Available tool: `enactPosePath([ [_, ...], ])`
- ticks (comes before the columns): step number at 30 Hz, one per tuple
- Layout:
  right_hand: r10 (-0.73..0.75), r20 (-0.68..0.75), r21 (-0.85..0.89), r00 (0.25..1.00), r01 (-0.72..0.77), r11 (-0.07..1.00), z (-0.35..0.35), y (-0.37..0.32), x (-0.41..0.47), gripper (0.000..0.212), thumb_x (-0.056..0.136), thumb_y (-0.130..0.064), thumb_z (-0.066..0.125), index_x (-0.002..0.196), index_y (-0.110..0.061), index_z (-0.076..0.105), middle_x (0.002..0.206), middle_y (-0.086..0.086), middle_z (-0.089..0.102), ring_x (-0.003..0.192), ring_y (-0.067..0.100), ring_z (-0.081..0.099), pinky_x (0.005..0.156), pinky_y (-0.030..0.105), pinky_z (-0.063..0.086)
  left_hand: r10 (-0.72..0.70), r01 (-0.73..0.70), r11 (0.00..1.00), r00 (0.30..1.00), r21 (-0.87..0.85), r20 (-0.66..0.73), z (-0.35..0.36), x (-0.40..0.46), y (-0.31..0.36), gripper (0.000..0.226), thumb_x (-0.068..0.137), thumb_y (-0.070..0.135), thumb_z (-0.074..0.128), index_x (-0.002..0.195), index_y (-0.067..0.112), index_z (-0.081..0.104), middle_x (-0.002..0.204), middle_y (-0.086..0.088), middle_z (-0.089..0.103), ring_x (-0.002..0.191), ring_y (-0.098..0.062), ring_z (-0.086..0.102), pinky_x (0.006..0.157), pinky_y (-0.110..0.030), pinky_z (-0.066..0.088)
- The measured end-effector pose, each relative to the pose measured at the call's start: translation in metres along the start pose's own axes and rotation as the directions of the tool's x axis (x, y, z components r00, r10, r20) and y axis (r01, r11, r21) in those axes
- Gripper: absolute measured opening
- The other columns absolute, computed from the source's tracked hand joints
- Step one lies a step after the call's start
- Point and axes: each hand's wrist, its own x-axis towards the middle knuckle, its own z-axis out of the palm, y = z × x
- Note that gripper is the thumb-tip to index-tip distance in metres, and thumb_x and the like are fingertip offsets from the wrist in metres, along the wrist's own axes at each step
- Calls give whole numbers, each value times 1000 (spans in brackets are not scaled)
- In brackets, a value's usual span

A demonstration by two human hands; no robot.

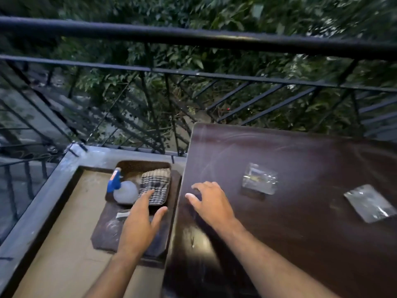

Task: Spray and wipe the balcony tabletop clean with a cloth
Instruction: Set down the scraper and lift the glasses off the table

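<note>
A dark brown tabletop (300, 233) fills the right side, streaked with dust. To its left, lower down, a dark tray (126, 165) holds a checked cloth (155, 183) and a white spray bottle (125, 192) with a blue trigger head. My left hand (139, 220) is spread open over the tray, fingertips touching the near edge of the cloth. My right hand (211, 203) rests open on the tabletop near its left edge, holding nothing.
Two clear plastic wrappers (260, 181) (369, 203) lie on the tabletop. The tray sits on a dark low stool or board (105, 233) above the tan floor. A black metal railing (193, 39) runs across the back, with a grey ledge (43, 203) at left.
</note>
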Motion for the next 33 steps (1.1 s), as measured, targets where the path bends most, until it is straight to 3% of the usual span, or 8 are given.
enactPosePath([
  [6,16,-95,30,995,-14,999,-70,53,-15,43,94,-49,59,124,-19,67,117,2,69,113,23,55,102,34,42,168,-168,986,982,-8,84,29,0,83,68,89,44,68,146,16,44,142,6,53,129,-10,50,108,-28,39],
  [10,68,-144,53,987,-61,997,-108,90,-25,42,94,-47,61,124,-18,68,120,3,69,118,23,56,105,32,37,242,-247,969,960,20,141,57,0,134,73,89,46,67,149,13,42,151,-3,49,142,-20,43,116,-35,34],
  [14,109,-204,41,973,-103,994,-135,128,-34,39,93,-46,61,118,-18,70,111,4,70,106,26,57,96,33,42,308,-317,948,934,24,183,86,-4,179,74,89,47,65,151,15,39,155,-2,44,147,-17,34,119,-34,29],
  [20,183,-233,80,955,-169,982,-164,185,-55,43,96,-46,59,128,-18,65,121,1,67,118,21,51,101,31,40,418,-442,896,875,50,244,130,-7,233,76,88,45,70,151,16,38,157,1,40,149,-17,31,118,-28,26],
  [24,230,-231,70,945,-219,973,-175,221,-70,44,96,-48,57,129,-19,64,122,1,66,120,21,51,103,31,39,479,-550,810,821,205,309,163,11,246,85,82,44,75,153,18,35,164,-4,27,152,-21,23,124,-41,24],
  [29,282,-217,70,935,-273,959,-179,258,-84,46,96,-50,57,130,-20,64,123,-2,66,118,17,50,101,30,41,445,-586,680,808,441,387,189,40,265,106,76,41,80,159,14,20,167,-8,16,155,-27,12,126,-41,8],
  [33,298,-201,68,933,-290,955,-178,276,-87,46,96,-51,56,130,-21,63,123,-4,66,117,15,50,101,30,42,357,-609,492,793,622,493,203,57,264,114,78,46,76,161,15,4,168,-7,8,156,-26,3,127,-43,2],
])
